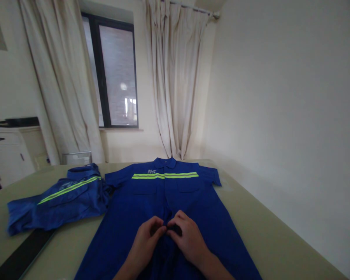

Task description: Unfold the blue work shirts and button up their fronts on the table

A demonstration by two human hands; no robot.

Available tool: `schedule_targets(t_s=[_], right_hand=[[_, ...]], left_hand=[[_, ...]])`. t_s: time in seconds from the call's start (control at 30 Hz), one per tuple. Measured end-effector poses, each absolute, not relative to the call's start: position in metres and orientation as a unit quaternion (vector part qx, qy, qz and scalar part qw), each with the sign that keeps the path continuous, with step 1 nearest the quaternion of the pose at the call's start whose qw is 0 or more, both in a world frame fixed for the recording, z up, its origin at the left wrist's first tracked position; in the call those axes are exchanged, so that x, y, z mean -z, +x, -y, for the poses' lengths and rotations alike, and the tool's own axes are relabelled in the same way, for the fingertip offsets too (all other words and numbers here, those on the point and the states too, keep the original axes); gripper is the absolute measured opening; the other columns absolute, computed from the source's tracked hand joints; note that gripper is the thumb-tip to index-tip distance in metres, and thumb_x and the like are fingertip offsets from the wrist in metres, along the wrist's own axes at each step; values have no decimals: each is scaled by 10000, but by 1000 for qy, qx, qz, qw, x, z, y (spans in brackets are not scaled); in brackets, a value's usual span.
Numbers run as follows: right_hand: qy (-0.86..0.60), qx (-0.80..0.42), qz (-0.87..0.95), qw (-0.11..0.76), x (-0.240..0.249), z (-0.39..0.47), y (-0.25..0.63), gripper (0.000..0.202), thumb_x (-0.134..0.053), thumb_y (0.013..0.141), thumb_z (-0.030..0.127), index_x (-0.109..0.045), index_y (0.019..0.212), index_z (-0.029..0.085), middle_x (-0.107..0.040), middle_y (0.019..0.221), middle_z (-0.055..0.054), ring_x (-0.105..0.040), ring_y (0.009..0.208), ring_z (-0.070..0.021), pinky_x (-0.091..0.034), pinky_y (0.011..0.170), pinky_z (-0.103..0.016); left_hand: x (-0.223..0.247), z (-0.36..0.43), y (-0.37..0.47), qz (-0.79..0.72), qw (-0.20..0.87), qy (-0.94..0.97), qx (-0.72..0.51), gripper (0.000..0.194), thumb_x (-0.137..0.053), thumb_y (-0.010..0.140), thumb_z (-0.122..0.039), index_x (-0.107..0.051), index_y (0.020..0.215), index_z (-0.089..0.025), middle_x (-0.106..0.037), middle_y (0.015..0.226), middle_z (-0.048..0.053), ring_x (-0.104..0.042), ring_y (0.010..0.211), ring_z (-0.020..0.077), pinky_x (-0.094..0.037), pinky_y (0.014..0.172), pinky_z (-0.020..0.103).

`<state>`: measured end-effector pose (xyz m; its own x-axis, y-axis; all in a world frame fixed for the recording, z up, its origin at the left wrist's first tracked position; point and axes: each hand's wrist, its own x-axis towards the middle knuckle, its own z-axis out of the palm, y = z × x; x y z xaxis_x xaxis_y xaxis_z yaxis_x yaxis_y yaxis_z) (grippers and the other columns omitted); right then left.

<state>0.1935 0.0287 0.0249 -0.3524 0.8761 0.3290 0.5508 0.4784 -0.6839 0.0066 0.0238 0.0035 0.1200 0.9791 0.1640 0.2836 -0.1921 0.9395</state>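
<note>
A blue short-sleeved work shirt (146, 194) with yellow-green reflective stripes lies spread on the table, its collar at the far end. Both hands meet over the middle of its front opening. Thumb and fingers of my left hand (147, 237) pinch the shirt's front edge. My right hand (188, 235) pinches the same edge just beside it, fingertips nearly touching the left ones. Whatever small part sits between the fingertips is hidden. The shirt's lower end runs out of view below my wrists.
A second blue garment (67, 198) with a reflective stripe lies bunched on the left, touching the shirt's sleeve. Below it is a long dark flat strip (23, 254). The greenish table (251, 217) borders a white wall at right. Curtains (175, 77) and a window (118, 74) stand behind.
</note>
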Motion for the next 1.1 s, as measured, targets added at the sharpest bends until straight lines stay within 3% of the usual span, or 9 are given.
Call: schedule_targets(t_s=[0.33,0.5,0.73,1.1], right_hand=[[-432,-243,801,335,-25,-29,195,137,-698,870,136,-738,926,254,-649,966,18,-649,889,-144,-450,801,-225],[-423,-233,816,316,-27,-30,198,180,-624,897,109,-728,924,254,-634,964,16,-640,893,-142,-444,807,-226],[-426,-234,820,303,-20,-32,196,156,-624,910,119,-711,931,247,-620,980,17,-637,907,-132,-435,815,-212],[-428,-249,811,312,-20,-31,196,158,-674,909,157,-725,1005,271,-638,1015,12,-646,945,-150,-450,844,-220]], left_hand=[[0,-29,2,-499,419,629,-424,246,-700,787,-422,-655,795,-181,-661,743,6,-592,719,183,-430,666,267],[0,-26,4,-522,383,642,-411,233,-655,831,-421,-615,769,-199,-634,711,-13,-566,693,171,-398,638,256],[-3,-22,7,-534,385,631,-410,90,-668,753,-279,-625,777,-203,-639,705,-25,-580,705,176,-409,642,252],[-1,-22,4,-498,379,642,-442,141,-606,867,-348,-634,855,-210,-690,805,0,-655,780,191,-468,718,266]])
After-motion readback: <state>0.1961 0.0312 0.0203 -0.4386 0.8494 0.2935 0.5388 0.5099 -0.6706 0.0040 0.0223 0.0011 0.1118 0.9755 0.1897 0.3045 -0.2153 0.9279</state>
